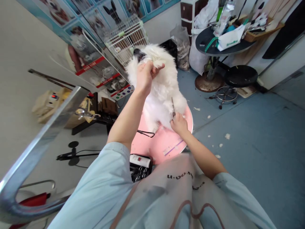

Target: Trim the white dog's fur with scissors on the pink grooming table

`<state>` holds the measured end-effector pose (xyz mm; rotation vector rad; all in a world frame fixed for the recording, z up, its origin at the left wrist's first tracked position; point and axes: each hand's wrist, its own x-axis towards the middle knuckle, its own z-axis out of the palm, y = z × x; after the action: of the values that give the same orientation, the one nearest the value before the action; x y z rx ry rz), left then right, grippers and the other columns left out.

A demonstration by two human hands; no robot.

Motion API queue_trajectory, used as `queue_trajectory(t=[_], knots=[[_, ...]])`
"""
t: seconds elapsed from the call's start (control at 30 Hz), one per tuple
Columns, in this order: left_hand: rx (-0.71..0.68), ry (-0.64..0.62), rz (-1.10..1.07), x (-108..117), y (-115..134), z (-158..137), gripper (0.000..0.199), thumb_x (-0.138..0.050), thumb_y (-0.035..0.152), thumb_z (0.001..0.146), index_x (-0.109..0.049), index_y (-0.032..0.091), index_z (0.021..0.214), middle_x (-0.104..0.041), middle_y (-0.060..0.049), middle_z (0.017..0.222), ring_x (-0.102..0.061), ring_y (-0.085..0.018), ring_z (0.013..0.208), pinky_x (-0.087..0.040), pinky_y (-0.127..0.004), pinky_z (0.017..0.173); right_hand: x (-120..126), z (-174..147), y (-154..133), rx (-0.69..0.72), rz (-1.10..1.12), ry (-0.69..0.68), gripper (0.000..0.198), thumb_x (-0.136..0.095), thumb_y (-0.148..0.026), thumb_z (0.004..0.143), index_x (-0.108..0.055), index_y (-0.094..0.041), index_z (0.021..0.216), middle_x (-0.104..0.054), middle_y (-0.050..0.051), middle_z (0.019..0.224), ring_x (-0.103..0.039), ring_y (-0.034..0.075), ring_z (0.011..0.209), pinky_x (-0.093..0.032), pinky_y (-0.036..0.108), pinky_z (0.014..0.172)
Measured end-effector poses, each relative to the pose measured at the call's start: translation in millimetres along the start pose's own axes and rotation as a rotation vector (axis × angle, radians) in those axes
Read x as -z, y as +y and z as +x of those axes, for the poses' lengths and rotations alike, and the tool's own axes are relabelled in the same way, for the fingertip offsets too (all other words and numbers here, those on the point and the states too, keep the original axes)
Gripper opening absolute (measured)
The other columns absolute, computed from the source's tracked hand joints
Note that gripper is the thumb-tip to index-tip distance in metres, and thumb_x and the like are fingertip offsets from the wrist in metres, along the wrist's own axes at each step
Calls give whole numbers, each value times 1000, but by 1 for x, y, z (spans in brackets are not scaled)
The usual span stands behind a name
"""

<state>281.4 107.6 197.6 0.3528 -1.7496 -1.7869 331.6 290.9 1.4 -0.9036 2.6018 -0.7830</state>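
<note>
As the left hand curls its fingers under the dog's chin, likely soft, best held there, the right hand clasps scissors near the table's right edge

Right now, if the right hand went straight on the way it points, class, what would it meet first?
Most likely the dog: the scissors in the right hand point at its white fur. Whether the blades already touch is unclear from this view.
</note>
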Motion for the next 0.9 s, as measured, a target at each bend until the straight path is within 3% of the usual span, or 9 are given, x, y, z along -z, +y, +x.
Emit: queue_trajectory(t=[0.1, 0.27, 0.43, 0.57, 0.73, 0.9], knots=[[-56, 44, -22, 14, -4, -5, 45, -39, 14, 97, -40, 17, 52, -56, -2, 61, -72, -14, 86, -53, -30, 93, 2, 6, 6, -18, 53, -87, 41, -38, -17, 92, -46, -15, 132, -65, 15, 116, -63, 27, 98, -49, 38, 83], [-105, 189, 19, 26, -13, -21, 42, -58, 25, 91, -38, 17, 55, -56, -1, 66, -71, -19, 95, -53, -39, 99, 9, 19, 8, 68, 30, -40, 45, -51, -33, 90, -48, -12, 129, -61, 19, 124, -59, 31, 111, -47, 41, 91], [-144, 292, 58, 34, -14, -34, 46, -63, 37, 89, -37, 18, 56, -58, -2, 69, -70, -22, 101, -54, -41, 98, 15, 36, 11, 21, 2, -131, 41, -39, -15, 90, -47, -14, 131, -64, 17, 122, -63, 28, 104, -49, 38, 84], [-166, 372, 100, 45, -17, -45, 51, -63, 47, 86, -34, 19, 55, -59, -3, 67, -70, -22, 100, -55, -40, 96, 15, 39, 12, 136, -6, -103, 42, -47, -26, 90, -49, -13, 129, -64, 17, 121, -61, 29, 107, -48, 39, 88], [-153, 434, 90, 50, -24, -57, 53, -64, 50, 82, -34, 19, 52, -46, -1, 57, -70, -21, 89, -56, -39, 94, 18, 40, 26, 119, 3, -129, 42, -40, -18, 90, -49, -14, 131, -65, 16, 122, -63, 28, 104, -48, 37, 84], [-235, 505, 51, 56, -34, -69, 53, -65, 51, 80, -32, 19, 54, -42, 0, 58, -65, -18, 82, -56, -38, 91, 27, 45, 43, 161, -10, -116, 42, -50, -29, 88, -51, -13, 127, -65, 17, 119, -63, 29, 104, -48, 36, 82]])
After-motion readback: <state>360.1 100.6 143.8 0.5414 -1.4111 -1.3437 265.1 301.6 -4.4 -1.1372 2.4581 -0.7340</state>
